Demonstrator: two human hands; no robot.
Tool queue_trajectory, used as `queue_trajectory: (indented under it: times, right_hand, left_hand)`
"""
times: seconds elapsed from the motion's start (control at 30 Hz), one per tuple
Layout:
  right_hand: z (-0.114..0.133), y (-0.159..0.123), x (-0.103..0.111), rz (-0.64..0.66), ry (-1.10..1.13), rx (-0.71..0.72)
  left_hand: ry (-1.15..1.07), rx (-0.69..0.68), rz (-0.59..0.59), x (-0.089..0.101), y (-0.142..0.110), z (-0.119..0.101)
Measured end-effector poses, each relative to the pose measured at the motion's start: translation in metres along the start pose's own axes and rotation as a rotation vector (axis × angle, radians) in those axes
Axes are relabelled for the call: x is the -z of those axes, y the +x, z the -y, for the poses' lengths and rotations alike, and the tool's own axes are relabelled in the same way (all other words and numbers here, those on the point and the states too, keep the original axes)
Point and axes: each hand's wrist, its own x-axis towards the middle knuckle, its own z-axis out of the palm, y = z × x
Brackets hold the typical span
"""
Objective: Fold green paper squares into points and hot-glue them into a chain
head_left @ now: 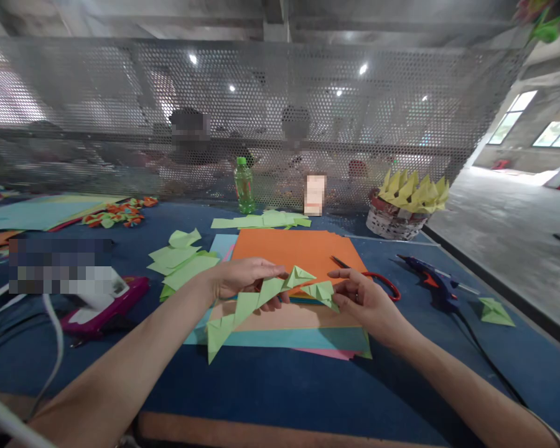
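Observation:
My left hand (252, 280) is closed on a chain of folded light green paper pieces (247, 306), which slants down toward the table's front edge. Just right of the chain's upper end is a single folded green paper piece (321, 291), pinched between the thumb and fingers of my right hand (361, 298). The two bits of paper are close together; whether they touch is hard to make out. Beneath both hands lies a stack of coloured paper sheets (303, 249), orange on top. Red-handled scissors (383, 280) rest on it, partly behind my right hand.
Right of the stack are a blue glue gun (429, 280) with a cord and another folded green piece (496, 311). Green sheets (182, 264) and a pink power strip (107, 308) lie left. A green bottle (244, 186) and a basket with yellow paper points (396, 214) stand behind.

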Motion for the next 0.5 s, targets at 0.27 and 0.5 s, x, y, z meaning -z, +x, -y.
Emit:
queue_trajectory:
  times: [0.27, 0.5]
  right_hand:
    - [-0.0035, 0.001, -0.0024, -0.001, -0.007, -0.006]
    - [-0.007, 0.0018, -0.0021, -0.005, -0.027, 0.015]
  left_hand:
    - [-0.099, -0.002, -0.029, -0.0022, -0.0008, 0.0032]
    - [-0.247, -0.051, -0.102, -0.0034, -0.0013, 0.0033]
